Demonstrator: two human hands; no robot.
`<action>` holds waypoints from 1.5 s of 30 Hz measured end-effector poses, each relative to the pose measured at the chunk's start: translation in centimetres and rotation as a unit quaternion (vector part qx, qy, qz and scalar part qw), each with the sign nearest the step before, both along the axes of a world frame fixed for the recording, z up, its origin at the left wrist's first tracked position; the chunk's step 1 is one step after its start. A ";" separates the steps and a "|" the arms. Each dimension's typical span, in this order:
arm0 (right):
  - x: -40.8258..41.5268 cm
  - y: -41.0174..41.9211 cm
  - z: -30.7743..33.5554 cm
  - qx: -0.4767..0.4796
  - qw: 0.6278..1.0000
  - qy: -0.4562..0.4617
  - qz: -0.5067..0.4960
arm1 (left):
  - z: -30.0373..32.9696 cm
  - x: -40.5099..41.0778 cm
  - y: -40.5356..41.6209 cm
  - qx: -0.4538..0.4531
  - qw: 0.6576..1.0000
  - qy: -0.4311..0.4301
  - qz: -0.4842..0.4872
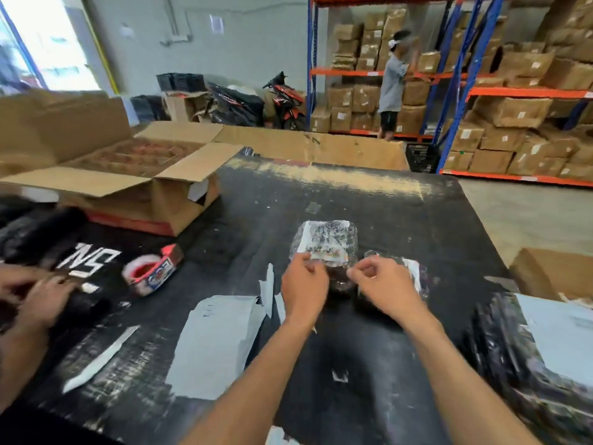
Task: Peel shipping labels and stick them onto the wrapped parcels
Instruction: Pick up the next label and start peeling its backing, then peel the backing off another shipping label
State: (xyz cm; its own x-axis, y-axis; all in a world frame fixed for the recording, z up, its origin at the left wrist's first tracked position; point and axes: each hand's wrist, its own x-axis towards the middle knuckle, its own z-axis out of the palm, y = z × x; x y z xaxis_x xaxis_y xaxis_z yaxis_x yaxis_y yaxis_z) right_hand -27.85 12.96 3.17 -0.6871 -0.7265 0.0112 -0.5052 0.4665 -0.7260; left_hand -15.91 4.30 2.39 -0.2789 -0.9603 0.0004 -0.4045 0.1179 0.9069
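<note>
Clear-wrapped dark parcel (324,248) — white label (blurred print) — edge pinched by both hands (303,285).

Both forearms reach forward, left grip (304,285) and right grip (380,284) loosely curled.

You have one wide-angle view, worn on your head, looking forward and down across the dark surface (369,194). Your hands sit close below centre; warehouse shelving (513,91) stands far behind.

Your left hand (304,284) and right hand (380,285) are bare, without gloves, and both forearms show no sleeves, watch or rings
</note>
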 end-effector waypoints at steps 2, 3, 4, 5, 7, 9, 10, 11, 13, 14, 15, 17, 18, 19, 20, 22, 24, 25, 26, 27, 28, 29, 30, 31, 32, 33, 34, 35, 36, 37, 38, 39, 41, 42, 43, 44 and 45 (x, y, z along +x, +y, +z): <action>3.6 -4.0 -1.9 0.021 0.996 -0.056 0.066 | -1.1 4.3 -3.0 -0.030 0.996 -0.050 0.065; 5.3 -5.7 -2.8 0.039 0.992 -0.089 0.086 | -1.7 6.4 -4.3 -0.038 0.992 -0.084 0.082; 6.8 -7.3 -3.7 0.059 0.986 -0.124 0.098 | -2.4 8.4 -5.6 -0.041 0.987 -0.125 0.089; 8.4 -8.6 -4.3 0.080 0.979 -0.159 0.102 | -3.2 10.2 -6.6 -0.039 0.981 -0.166 0.087; 10.8 -10.8 -5.4 0.128 0.962 -0.215 0.106 | -4.4 13.1 -8.1 -0.026 0.971 -0.234 0.052; 12.6 -12.2 -6.3 0.164 0.950 -0.241 0.114 | -5.1 15.3 -8.7 0.006 0.961 -0.276 -0.031; 13.2 -12.6 -6.8 0.176 0.946 -0.244 0.117 | -5.4 16.1 -8.9 0.029 0.953 -0.294 -0.076; 13.7 -13.0 -7.3 0.184 0.945 -0.244 0.118 | -5.6 16.8 -8.9 0.049 0.943 -0.309 -0.116; 14.0 -13.4 -8.0 0.190 0.944 -0.243 0.114 | -6.1 17.7 -8.9 0.070 0.928 -0.327 -0.166; 14.0 -13.6 -8.3 0.188 0.945 -0.243 0.110 | -6.3 18.0 -8.9 0.074 0.926 -0.326 -0.173; 13.9 -13.8 -8.4 0.182 0.947 -0.244 0.104 | -6.4 18.3 -8.9 0.076 0.927 -0.322 -0.175; 13.3 -14.1 -8.5 0.175 0.950 -0.245 0.087 | -6.3 18.5 -9.0 0.070 0.929 -0.318 -0.177; 13.1 -14.1 -8.4 0.173 0.952 -0.241 0.082 | -6.3 18.5 -9.0 0.067 0.927 -0.321 -0.180; 12.9 -14.0 -8.2 0.173 0.955 -0.228 0.080 | -6.2 18.4 -9.0 0.066 0.925 -0.328 -0.183; 12.6 -13.9 -8.0 0.173 0.960 -0.207 0.079 | -6.0 18.3 -9.0 0.065 0.921 -0.338 -0.184; 12.0 -13.6 -7.1 0.152 0.968 -0.188 0.068 | -5.8 17.8 -9.2 0.049 0.905 -0.381 -0.184; 11.2 -13.0 -5.8 0.094 0.968 -0.226 0.062 | -5.5 17.1 -9.1 -0.021 0.879 -0.434 -0.194; 10.8 -12.6 -4.9 0.065 0.965 -0.248 0.065 | -5.3 16.6 -9.0 -0.078 0.872 -0.438 -0.205; 10.5 -12.1 -3.7 0.042 0.960 -0.268 0.071 | -4.9 15.9 -8.8 -0.138 0.870 -0.422 -0.215; 10.1 -11.7 -2.6 0.021 0.955 -0.286 0.079 | -4.5 15.1 -8.5 -0.198 0.870 -0.394 -0.220; 9.8 -11.4 -1.5 0.001 0.950 -0.300 0.086 | -4.0 14.3 -8.2 -0.253 0.870 -0.364 -0.217; 9.3 -11.1 -0.5 -0.016 0.946 -0.313 0.088 | -3.7 13.4 -8.0 -0.296 0.868 -0.340 -0.206; 8.8 -10.8 0.4 -0.030 0.942 -0.325 0.085 | -3.3 12.5 -7.9 -0.324 0.869 -0.322 -0.190; 8.3 -10.4 1.1 -0.043 0.938 -0.335 0.080 | -3.0 11.7 -7.9 -0.339 0.871 -0.310 -0.172; 7.7 -9.9 1.8 -0.049 0.935 -0.343 0.074 | -2.8 10.9 -7.9 -0.350 0.874 -0.302 -0.152; 7.2 -9.3 2.3 -0.051 0.934 -0.347 0.067 | -2.6 10.2 -8.0 -0.366 0.873 -0.294 -0.131; 6.6 -8.7 2.7 -0.055 0.934 -0.348 0.061 | -2.4 9.4 -8.1 -0.387 0.869 -0.285 -0.115; 6.0 -8.1 3.1 -0.060 0.934 -0.349 0.056 | -2.0 8.7 -8.2 -0.402 0.863 -0.285 -0.112; 5.5 -7.5 3.5 -0.071 0.933 -0.350 0.050 | -1.6 7.9 -8.1 -0.415 0.859 -0.277 -0.116; 4.9 -7.0 3.8 -0.088 0.932 -0.347 0.046 | -1.4 6.9 -8.1 -0.432 0.856 -0.259 -0.120; 4.3 -6.5 4.1 -0.108 0.933 -0.341 0.044 | -1.0 6.0 -7.8 -0.445 0.856 -0.232 -0.120; 3.7 -6.1 4.4 -0.128 0.933 -0.333 0.042 | -0.6 5.2 -7.5 -0.456 0.859 -0.199 -0.122; 2.6 -5.4 5.2 -0.162 0.935 -0.315 0.037 | 0.2 3.6 -6.8 -0.465 0.867 -0.116 -0.136; 2.1 -5.0 5.6 -0.174 0.935 -0.305 0.038 | 0.6 2.9 -6.4 -0.455 0.874 -0.077 -0.152; 1.6 -4.7 6.0 -0.185 0.936 -0.295 0.042 | 1.2 2.4 -5.9 -0.430 0.885 -0.036 -0.172; 1.0 -4.3 6.4 -0.194 0.938 -0.284 0.047 | 1.7 1.9 -5.3 -0.385 0.903 0.010 -0.190; 0.5 -4.1 6.7 -0.202 0.940 -0.272 0.050 | 2.3 1.5 -4.6 -0.322 0.923 0.055 -0.204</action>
State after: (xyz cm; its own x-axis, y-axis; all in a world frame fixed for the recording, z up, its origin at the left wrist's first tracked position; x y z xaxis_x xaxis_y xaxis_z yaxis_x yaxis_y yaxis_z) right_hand -27.33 8.91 9.86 -0.5997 -0.7995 -0.0327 -0.0353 0.0673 -0.9971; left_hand -14.41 -0.34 4.71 -0.5806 -0.5665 0.5847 -0.1166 0.7686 0.6290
